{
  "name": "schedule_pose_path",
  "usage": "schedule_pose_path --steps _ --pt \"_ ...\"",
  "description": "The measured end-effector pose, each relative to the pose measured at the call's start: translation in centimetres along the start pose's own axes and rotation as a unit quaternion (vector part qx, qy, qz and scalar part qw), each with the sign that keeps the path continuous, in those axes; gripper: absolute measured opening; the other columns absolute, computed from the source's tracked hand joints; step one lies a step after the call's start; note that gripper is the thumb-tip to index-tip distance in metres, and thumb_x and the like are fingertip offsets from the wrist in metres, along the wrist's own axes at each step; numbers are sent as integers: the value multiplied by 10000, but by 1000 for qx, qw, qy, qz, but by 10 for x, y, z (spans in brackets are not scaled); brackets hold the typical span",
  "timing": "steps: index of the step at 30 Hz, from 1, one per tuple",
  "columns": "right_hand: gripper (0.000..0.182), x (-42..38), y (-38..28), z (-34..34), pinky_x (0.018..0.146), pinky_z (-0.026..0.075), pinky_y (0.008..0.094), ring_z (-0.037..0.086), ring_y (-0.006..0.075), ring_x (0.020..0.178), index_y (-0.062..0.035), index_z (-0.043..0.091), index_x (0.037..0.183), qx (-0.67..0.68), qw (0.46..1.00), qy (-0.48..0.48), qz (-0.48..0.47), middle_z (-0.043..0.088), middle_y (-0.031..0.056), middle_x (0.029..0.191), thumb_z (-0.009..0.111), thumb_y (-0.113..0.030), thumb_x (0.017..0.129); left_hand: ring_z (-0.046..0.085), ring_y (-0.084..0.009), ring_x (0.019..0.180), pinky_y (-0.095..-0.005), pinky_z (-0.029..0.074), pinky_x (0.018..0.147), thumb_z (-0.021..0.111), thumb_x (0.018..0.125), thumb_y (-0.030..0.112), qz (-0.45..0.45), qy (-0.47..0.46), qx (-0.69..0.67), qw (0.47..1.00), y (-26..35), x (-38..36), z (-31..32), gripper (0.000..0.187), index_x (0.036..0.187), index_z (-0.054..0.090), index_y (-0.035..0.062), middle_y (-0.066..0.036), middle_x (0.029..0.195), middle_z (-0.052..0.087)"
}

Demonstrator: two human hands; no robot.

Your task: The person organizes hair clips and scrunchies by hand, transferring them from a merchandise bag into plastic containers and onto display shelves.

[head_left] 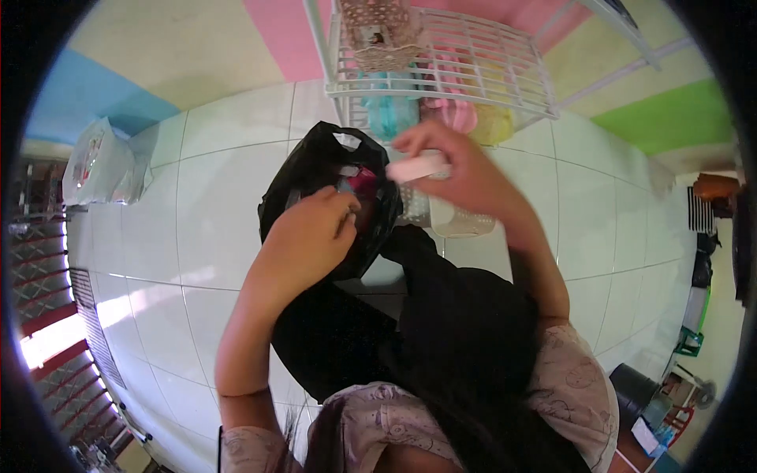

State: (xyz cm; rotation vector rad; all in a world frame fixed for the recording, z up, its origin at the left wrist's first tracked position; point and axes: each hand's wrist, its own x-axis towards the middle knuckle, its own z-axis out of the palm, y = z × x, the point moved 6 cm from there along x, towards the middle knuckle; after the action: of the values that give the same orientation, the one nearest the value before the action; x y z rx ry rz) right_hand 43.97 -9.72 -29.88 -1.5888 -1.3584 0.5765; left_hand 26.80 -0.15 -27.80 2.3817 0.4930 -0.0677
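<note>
A black plastic bag [276, 197] stands open on the floor in front of me, its handle loop up at the far side. My left hand [311, 232] is in its mouth, fingers curled; what they hold, if anything, is hidden. Close to those fingers, a dark pink item [363, 183] shows inside the bag. To the right of the bag, my right hand [461, 169] is closed around a small pale pink, smooth, oblong item [418, 167], somewhat blurred. Below that hand, a cream perforated plastic basket [465, 224] sits on the floor.
A white wire rack [489, 67] stands at the wall ahead, with a beige woven basket [382, 35] on it. Turquoise [390, 114], pink [457, 114] and yellow [494, 124] items are under its shelf. A white plastic bag [106, 165] lies at the far left.
</note>
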Motion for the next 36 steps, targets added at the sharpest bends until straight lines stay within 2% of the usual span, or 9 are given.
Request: schedule_pose_path --steps 2,5,9,17,23,27,31,33,36 --pt "337 -20 36 -38 772 492 363 624 219 859 -39 556 1037 50 989 9 142 617 113 980 751 -188 806 635 -360 1029 -428 509 865 557 868 175 -63 -190 140 970 -32 16 46 256 1014 685 9 -216 1101 658" --pt "263 -63 133 -39 780 509 396 649 319 881 -33 605 1056 -221 944 16 245 647 165 932 675 -143 827 597 -343 1168 -434 502 926 587 828 205 -131 -446 236 853 -79 42 101 355 1121 698 38 -213 1283 597" --pt "234 -121 236 3 779 511 487 619 430 907 -26 620 1041 -355 904 30 237 625 239 1010 635 -78 813 619 -342 1138 -431 469 984 599 826 230 -178 -419 279 846 -120 55 134 408 1191 665 59 -227 1232 625" --pt "292 -132 239 14 845 493 481 603 417 975 -20 609 1092 -273 918 182 222 616 215 1057 664 -58 807 623 -337 1147 -460 519 908 642 815 217 -148 -294 277 903 -131 65 146 615 1385 454 84 -218 1269 607" --pt "326 -123 227 9 817 500 496 596 420 961 -8 562 1102 -312 905 176 228 582 210 1044 664 -46 795 669 -372 1007 -458 546 831 617 797 103 5 -212 258 943 -110 51 143 294 1087 634 64 -209 1095 673" --pt "311 -117 206 2 820 508 481 603 384 953 -18 574 1073 -371 889 195 182 575 183 1044 682 -54 784 658 -398 929 -480 531 782 621 775 46 -38 -190 206 959 -86 49 111 234 1008 629 30 -225 1005 659" --pt "317 -88 146 -8 810 522 386 628 299 951 -32 619 1075 -111 954 174 216 606 147 1073 737 -95 787 615 -421 794 -477 491 731 688 784 102 30 54 110 992 -26 40 37 195 900 571 -2 -221 832 631" --pt "335 -60 92 0 804 521 322 655 229 932 -29 635 1097 127 964 146 182 641 119 1073 762 -103 797 614 -361 765 -433 485 712 697 804 100 -12 53 53 997 14 37 5 193 888 555 0 -182 810 621" --pt "358 -28 6 6 778 525 315 648 212 909 -33 657 1084 150 984 90 13 647 119 1008 796 -173 785 618 -251 775 -360 485 712 703 832 95 -47 24 -81 995 32 37 -13 184 901 558 4 -134 811 609"
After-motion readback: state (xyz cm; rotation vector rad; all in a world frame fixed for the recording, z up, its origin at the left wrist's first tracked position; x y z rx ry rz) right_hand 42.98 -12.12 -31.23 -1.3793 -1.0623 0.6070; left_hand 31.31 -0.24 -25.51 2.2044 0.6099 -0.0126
